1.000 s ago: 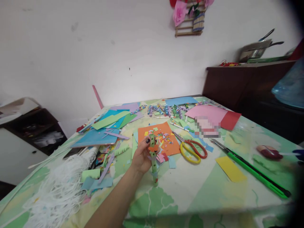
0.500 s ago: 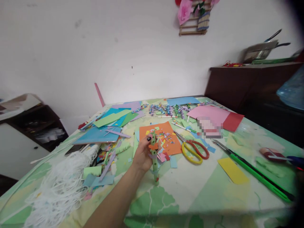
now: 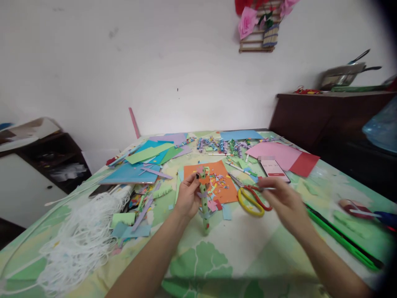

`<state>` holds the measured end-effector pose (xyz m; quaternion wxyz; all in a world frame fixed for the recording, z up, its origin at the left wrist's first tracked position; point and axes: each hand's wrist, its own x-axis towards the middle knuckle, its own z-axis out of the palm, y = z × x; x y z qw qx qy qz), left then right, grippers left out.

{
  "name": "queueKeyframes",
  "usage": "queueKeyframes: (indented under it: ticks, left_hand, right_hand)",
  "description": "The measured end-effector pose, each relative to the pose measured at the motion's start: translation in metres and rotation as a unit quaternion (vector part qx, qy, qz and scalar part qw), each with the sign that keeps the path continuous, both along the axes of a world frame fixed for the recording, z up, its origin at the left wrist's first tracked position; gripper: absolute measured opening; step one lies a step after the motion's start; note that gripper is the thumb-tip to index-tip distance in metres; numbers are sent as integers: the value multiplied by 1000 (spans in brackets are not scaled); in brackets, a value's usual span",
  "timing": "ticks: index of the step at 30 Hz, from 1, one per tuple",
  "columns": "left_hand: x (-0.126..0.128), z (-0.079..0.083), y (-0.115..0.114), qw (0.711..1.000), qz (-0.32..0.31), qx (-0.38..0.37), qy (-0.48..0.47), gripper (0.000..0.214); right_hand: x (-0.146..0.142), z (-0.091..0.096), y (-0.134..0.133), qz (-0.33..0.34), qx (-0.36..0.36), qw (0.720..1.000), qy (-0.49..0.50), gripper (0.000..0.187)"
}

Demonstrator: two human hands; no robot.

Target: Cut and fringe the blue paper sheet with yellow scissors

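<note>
My left hand (image 3: 187, 198) is closed round a green rolled paper stick (image 3: 204, 207) with small orange and purple paper bits stuck on it; the stick stands upright on the table. My right hand (image 3: 283, 203) hovers to the right of it, blurred by motion, fingers pinched on a thin pale stick-like thing (image 3: 267, 188) I cannot name. Yellow and red handled scissors (image 3: 251, 198) lie between the hands, beside an orange sheet (image 3: 214, 180) strewn with confetti.
Coloured paper sheets (image 3: 145, 159) and curled strips (image 3: 223, 145) litter the green patterned tablecloth (image 3: 242, 248). A phone (image 3: 274, 169) lies on pink paper. A green knife-like cutter (image 3: 338, 234) lies at right, a white string bundle (image 3: 80, 240) at left. A dark cabinet (image 3: 325, 116) stands at the right.
My right hand has come into view from the right and moved toward the green stick. The left hand keeps holding the stick; the view has shifted slightly.
</note>
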<state>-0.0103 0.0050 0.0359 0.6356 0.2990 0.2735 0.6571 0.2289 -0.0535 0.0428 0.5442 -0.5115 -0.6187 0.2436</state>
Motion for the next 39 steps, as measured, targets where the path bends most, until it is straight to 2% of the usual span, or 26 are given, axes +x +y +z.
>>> queueKeyframes:
  ticks: [2, 5, 8, 10, 15, 20, 22, 26, 30, 39]
  left_hand:
    - [-2, 0, 2, 1000, 20, 19, 11, 29]
    - [-6, 2, 5, 997, 55, 53, 31, 35]
    - [-10, 3, 6, 993, 82, 73, 53, 41]
    - [-11, 2, 6, 989, 100, 85, 61, 44]
    - [-10, -1, 6, 983, 126, 107, 79, 39]
    - [-15, 0, 8, 974, 158, 129, 97, 38]
    - [-17, 1, 8, 972, 163, 136, 105, 38]
    - [-22, 4, 9, 973, 142, 138, 117, 32]
    - [-26, 5, 9, 979, 110, 126, 119, 32]
    - [-31, 5, 10, 979, 112, 108, 132, 37]
  right_hand:
    - [-38, -7, 21, 134, -59, 989, 39, 26]
    - [-86, -19, 40, 292, -136, 943, 86, 52]
    - [-111, -33, 41, 361, -177, 907, 125, 70]
    - [-117, -42, 37, 369, -186, 899, 147, 70]
    - [-119, -57, 34, 353, -183, 903, 164, 57]
    - [-116, -60, 34, 356, -175, 906, 144, 67]
    - [-114, -59, 33, 359, -172, 908, 133, 64]
    - [-111, -57, 33, 353, -163, 915, 107, 55]
    - [-108, -58, 37, 338, -151, 926, 75, 56]
    - [-105, -58, 36, 339, -140, 929, 37, 56]
